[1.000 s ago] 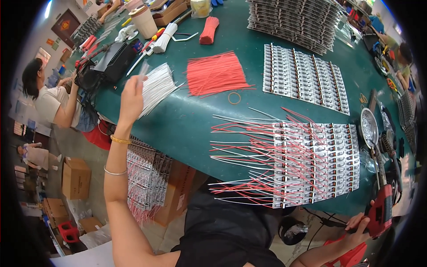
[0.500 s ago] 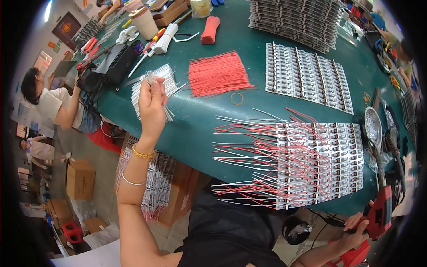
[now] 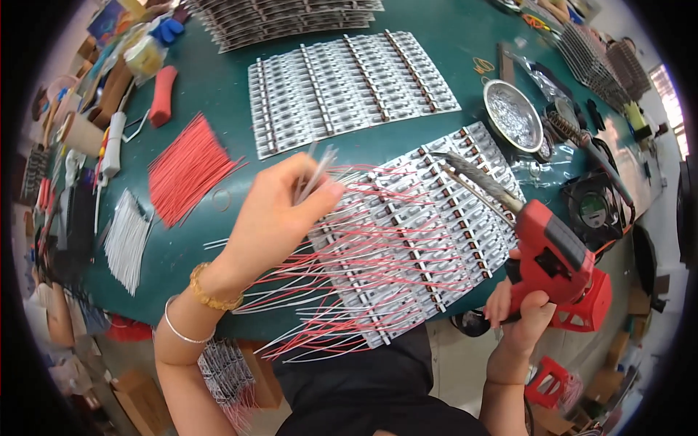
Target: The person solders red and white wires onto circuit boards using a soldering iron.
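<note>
My left hand [image 3: 280, 207] is closed on a small bunch of white wires [image 3: 315, 173], their ends sticking up past thumb and fingers. It hovers over the left part of a panel of small boards [image 3: 436, 243], from which many red and white wires trail left. Gripped by its handle in my right hand [image 3: 520, 316] is a red soldering gun [image 3: 556, 251]. Its long tip reaches over the panel's upper part; whether it touches is hard to tell. A spread of red wires [image 3: 190, 171] and a pile of white wires [image 3: 127, 243] lie to the left.
Behind lies another board panel [image 3: 349, 91], with a stack of panels [image 3: 291, 22] beyond it. A metal bowl [image 3: 512, 116] of shiny bits and a small fan [image 3: 596, 207] stand at right. Tied red wires [image 3: 163, 94] lie far left.
My left hand has moved right from the white wire pile to the panel, carrying white wires. My right hand has raised the soldering gun over the panel. The view has turned right.
</note>
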### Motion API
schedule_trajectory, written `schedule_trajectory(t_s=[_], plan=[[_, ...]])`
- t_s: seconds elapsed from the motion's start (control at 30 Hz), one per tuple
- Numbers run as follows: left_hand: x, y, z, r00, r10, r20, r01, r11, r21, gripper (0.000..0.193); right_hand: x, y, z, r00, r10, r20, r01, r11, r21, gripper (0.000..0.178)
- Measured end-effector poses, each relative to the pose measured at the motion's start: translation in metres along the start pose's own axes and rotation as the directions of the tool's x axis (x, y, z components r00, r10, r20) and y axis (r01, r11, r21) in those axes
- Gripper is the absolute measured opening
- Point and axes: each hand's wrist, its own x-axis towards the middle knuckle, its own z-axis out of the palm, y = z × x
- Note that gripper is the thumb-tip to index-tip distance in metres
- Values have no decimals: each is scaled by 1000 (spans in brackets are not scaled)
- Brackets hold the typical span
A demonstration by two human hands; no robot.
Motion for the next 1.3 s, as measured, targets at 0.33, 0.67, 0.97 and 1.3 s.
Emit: schedule_trajectory(t_s=[0.33, 0.67, 0.97, 1.3], plan=[[79, -9, 46, 993, -2, 119, -39, 938, 345, 18, 20, 2, 4, 994, 105, -28, -106, 993, -41, 82], [78, -23, 64, 986, 153, 66, -167, 884, 437, 23, 25, 5, 13, 982, 137, -131, -151, 983, -106, 78], [74, -27, 70, 962, 273, 9, -244, 844, 478, 21, 22, 8, 10, 982, 168, -87, -180, 970, -161, 64], [75, -26, 70, 962, 272, 21, -249, 844, 475, 20, 15, 6, 11, 984, 109, -139, -127, 983, -131, 86]])
